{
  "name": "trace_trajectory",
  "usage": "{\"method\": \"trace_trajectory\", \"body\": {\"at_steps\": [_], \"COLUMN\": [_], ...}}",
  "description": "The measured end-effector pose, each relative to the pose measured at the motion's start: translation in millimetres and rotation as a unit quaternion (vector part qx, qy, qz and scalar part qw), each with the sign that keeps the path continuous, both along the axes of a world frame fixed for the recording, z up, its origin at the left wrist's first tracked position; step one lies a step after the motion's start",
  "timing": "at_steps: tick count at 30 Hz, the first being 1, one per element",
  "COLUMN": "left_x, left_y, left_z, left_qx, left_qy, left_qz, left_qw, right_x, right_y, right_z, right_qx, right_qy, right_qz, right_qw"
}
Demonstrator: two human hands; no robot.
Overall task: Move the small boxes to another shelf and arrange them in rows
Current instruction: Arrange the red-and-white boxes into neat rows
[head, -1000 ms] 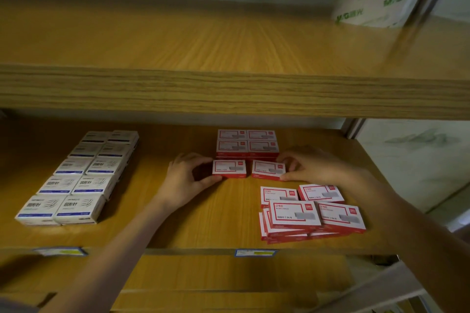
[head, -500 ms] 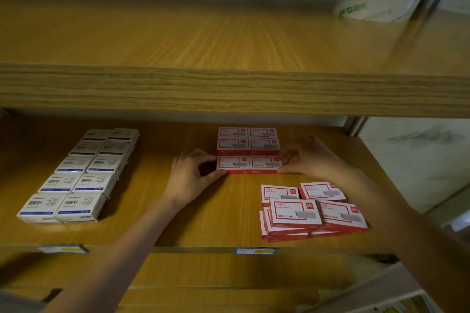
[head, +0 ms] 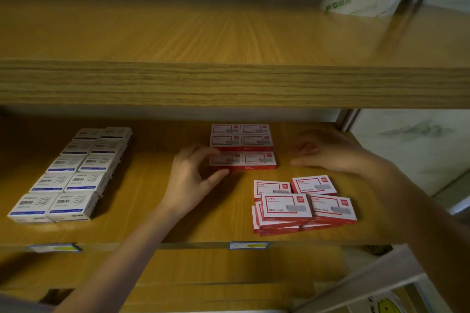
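Wooden middle shelf: held the whole job on its right half. The white-and-blue boxes sat in two columns of their own at the left, well apart.
Red-and-white heap: lay at the front right near the shelf edge, overlapping and askew, as it had a second before. I judged it to be the work still left. How many boxes sat under the top ones could not be counted.
Red-and-white rows: there had been two rows of two at the back a second earlier. Now there were three, with the new row touching the second.
Front pair: its two boxes had stood apart from each other and short of the rows. They had since been slid together and back, closing both gaps. That looked like one more row finished, with the next pair likely to come from the heap.
Right hand: had let go and drawn off to the right, clear of the pair, with its fingers loosely curled round nothing.
Left hand: stayed at the pair's left end, pinching it with the thumb on the front edge and the fingers over the far corner. The two hands were well apart.
Pair's left corner: covered by the left hand, so its alignment with the rows could not be checked.
Print on the rows: smeared by blur and unreadable.
Shelf-edge labels: too blurred to read.
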State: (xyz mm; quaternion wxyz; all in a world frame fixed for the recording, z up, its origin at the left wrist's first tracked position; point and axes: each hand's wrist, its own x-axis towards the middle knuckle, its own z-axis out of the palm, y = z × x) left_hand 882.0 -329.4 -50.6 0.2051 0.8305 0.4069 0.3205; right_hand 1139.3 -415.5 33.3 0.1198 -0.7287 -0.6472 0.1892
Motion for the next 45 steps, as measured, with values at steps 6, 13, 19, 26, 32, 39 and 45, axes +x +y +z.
{"method": "trace_trajectory", "body": {"at_steps": [6, 13, 19, 26, 32, 39, 45], "left_x": [18, 29, 32, 28, -3, -24, -21], "left_y": [-20, -18, -18, -18, -8, 15, 26], "left_z": [-2, -7, -4, -3, 10, 9, 0], "left_qx": [-0.053, -0.055, -0.043, -0.034, -0.037, -0.053, -0.076], "left_qy": [0.093, 0.147, 0.156, 0.112, 0.057, 0.062, 0.086], "left_qz": [-0.148, -0.170, -0.180, -0.172, -0.109, -0.049, -0.029], "left_qw": [0.983, 0.973, 0.970, 0.978, 0.992, 0.995, 0.993], "right_x": [28, 37, 40, 42, 38, 8, -7], "right_y": [-34, -46, -44, -43, -33, -11, 13], "right_z": [7, -1, -8, -9, -3, 4, -7], "right_qx": [-0.092, -0.104, -0.100, -0.114, -0.114, -0.085, -0.088], "right_qy": [-0.014, -0.036, -0.033, -0.013, 0.017, -0.021, -0.001], "right_qz": [0.039, 0.061, 0.069, 0.064, 0.026, 0.003, 0.019], "right_qw": [0.995, 0.992, 0.992, 0.991, 0.993, 0.996, 0.996]}}
